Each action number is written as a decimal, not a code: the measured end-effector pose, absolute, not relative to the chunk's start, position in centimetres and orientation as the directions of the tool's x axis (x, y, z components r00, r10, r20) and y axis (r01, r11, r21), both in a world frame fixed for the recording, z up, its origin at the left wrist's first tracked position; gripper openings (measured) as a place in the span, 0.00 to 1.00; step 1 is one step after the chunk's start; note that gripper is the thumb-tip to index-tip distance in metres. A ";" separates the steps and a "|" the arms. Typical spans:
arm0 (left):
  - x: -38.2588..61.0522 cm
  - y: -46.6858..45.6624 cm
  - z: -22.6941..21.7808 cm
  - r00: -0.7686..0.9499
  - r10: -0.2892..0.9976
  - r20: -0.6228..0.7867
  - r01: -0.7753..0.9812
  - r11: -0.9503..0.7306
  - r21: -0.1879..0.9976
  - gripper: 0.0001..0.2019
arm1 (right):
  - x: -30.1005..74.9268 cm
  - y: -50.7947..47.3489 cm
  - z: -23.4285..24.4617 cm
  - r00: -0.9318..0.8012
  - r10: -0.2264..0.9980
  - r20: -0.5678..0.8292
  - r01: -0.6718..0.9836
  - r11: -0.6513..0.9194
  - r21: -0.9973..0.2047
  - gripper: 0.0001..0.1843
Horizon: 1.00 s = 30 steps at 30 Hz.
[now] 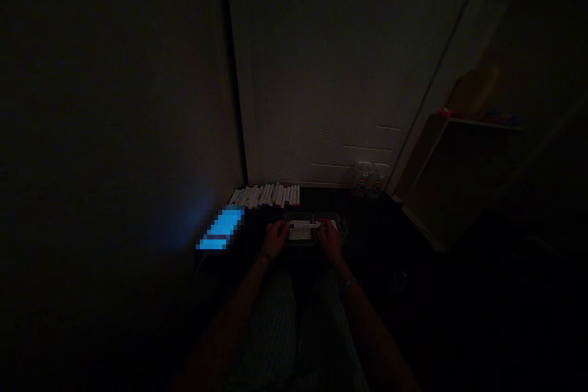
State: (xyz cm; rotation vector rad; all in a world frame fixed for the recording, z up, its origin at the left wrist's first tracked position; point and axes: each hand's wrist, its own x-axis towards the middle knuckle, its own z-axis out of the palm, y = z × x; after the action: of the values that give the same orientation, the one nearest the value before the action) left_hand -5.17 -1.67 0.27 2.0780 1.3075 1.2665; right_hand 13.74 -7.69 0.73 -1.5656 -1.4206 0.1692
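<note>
I see left grip (274, 239) and right grip (331, 240) pinched closed on opposite ends of white marker (305, 226); likely light, stiff, slightly slippery; ends suit hold.

Rough read from where I stood, light was poor. Left hand (274, 239) bare, thin dark band (265, 256) around the wrist end, maybe beads or cord, couldn't tell. Right hand (331, 237) bare too, slim paler band (351, 282) with a faint glint a bit further up, type unclear. Both forearms (371, 317) were uncovered. Trousers (271, 312) looked dull grey-green, fine ribs running lengthwise down each leg. Lower edges faded into shadow.
</note>
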 end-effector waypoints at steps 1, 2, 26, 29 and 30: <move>-5.2 -1.7 0.3 0.162 0.853 0.496 0.511 -0.502 0.698 0.13 | 13.8 -7.7 0.7 0.307 0.819 0.485 0.684 0.164 -0.711 0.16; -5.2 -1.7 0.3 0.156 0.851 0.502 0.506 -0.505 0.699 0.13 | 13.8 -7.6 0.6 0.310 0.817 0.485 0.683 0.164 -0.712 0.16; -5.2 -1.7 0.3 0.151 0.868 0.474 0.498 -0.481 0.722 0.14 | 13.8 -7.7 0.8 0.323 0.815 0.482 0.674 0.159 -0.722 0.17; -5.2 -1.7 0.3 0.151 0.863 0.482 0.505 -0.487 0.713 0.14 | 13.8 -7.8 0.9 0.322 0.821 0.472 0.679 0.147 -0.719 0.17; -5.1 -1.7 0.3 0.150 0.861 0.485 0.509 -0.488 0.709 0.14 | 13.8 -7.8 0.9 0.321 0.824 0.467 0.683 0.140 -0.717 0.17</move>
State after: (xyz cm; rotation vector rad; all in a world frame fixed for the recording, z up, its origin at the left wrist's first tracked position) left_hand -5.15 -1.68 0.30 2.0563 1.3098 1.2748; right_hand 13.78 -7.78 0.95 -1.5865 -1.4077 0.1768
